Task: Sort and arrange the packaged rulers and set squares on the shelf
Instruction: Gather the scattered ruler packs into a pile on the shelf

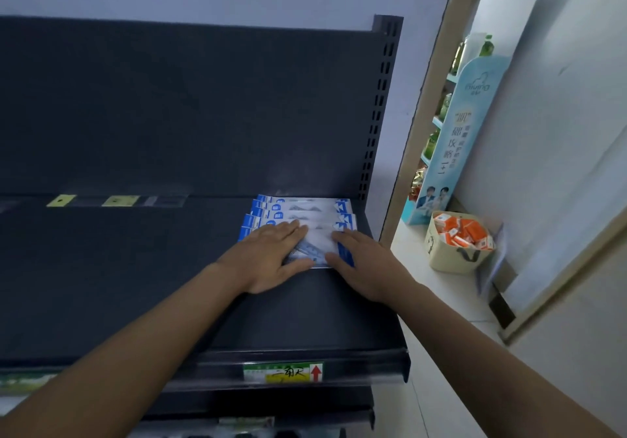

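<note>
Tidying the packs (pixel 305 208) at the back right of the shelf (pixel 135 268), close to the post (pixel 380 98). Laid out in a fanned row, each a bit over the next.

Pressing down flat on the front pack (pixel 317 247) with the left hand (pixel 271 254): fingers straight and close together, thumb out to the side, nothing gripped. Touching the right end of the same pack with the right hand (pixel 366 264): fingers straight and loose too, not curled round anything.

Looks like the lining-up step: nudging the front pack into place with the others. Not quite there yet. Seems a bit crooked and nearer the front than the rest.

Next, most likely: slide it back and turn it a little to match the row. Push softly and evenly with both palms, or risk skidding the smooth packs and spoiling the fan. Check the tag (pixel 283 371) on the front edge for the right spot.

Down on the floor to the right, a basket (pixel 451 258) of orange boxes, well apart from all this.
</note>
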Tool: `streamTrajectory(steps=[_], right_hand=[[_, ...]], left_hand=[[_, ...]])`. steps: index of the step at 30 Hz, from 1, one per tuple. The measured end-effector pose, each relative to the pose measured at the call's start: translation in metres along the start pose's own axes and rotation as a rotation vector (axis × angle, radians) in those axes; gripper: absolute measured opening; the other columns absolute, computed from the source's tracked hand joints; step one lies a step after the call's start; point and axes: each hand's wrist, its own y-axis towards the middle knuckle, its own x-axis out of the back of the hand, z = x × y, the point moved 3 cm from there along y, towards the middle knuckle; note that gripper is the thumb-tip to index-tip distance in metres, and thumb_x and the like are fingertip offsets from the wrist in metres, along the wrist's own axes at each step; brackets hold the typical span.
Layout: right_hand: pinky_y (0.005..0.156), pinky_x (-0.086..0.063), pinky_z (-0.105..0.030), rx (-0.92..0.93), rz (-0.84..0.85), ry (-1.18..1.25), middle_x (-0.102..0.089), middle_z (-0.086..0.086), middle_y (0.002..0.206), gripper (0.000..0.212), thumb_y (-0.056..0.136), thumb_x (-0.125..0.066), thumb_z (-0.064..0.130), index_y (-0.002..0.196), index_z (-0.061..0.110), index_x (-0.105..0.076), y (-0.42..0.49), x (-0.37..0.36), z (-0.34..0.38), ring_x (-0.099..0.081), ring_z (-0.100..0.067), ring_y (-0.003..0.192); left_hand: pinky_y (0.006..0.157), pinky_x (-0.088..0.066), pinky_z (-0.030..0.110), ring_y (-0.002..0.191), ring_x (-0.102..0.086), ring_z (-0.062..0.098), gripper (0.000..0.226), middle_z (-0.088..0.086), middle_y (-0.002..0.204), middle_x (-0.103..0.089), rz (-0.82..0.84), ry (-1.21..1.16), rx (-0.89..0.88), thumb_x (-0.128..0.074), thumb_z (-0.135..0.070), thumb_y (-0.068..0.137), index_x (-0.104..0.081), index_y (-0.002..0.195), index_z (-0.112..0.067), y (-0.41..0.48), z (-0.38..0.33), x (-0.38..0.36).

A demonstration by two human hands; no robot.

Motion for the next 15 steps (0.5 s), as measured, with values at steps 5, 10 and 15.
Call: streamTrajectory(steps=[5,10,15], right_hand=[[0.116,-0.018,-0.039,0.066,-0.05,-0.1,-0.019,-0.005,0.159,0.066,0.096,-0.029,0.059,0.152,0.026,-0.016,-0.001,0.012,0.016,-0.019,-0.022,0.145],[0.115,-0.024,-0.038,0.174,-0.156,-0.079,-0.028,-0.003,0.156,0.064,0.094,-0.039,0.056,0.149,0.024,-0.027,0.004,0.022,0.077,-0.026,-0.02,0.143],[0.113,-0.025,-0.036,0.326,-0.282,-0.037,-0.033,-0.005,0.153,0.063,0.093,-0.046,0.052,0.147,0.022,-0.034,0.013,0.02,0.182,-0.03,-0.021,0.14]], left_hand=[[0.12,-0.005,0.03,0.148,-0.011,0.011,0.088,-0.003,0.162,-0.009,-0.106,0.046,0.182,-0.016,-0.076,0.085,-0.01,0.155,-0.023,-0.026,0.016,0.018],[0.117,-0.01,0.034,0.147,-0.017,0.015,0.102,-0.001,0.161,-0.015,-0.157,0.165,0.369,-0.002,-0.082,0.072,-0.018,0.153,-0.023,-0.084,0.051,0.045],[0.117,-0.016,0.038,0.146,-0.02,0.018,0.11,0.002,0.16,-0.021,-0.205,0.282,0.585,0.009,-0.083,0.067,-0.023,0.151,-0.021,-0.171,0.112,0.074]])
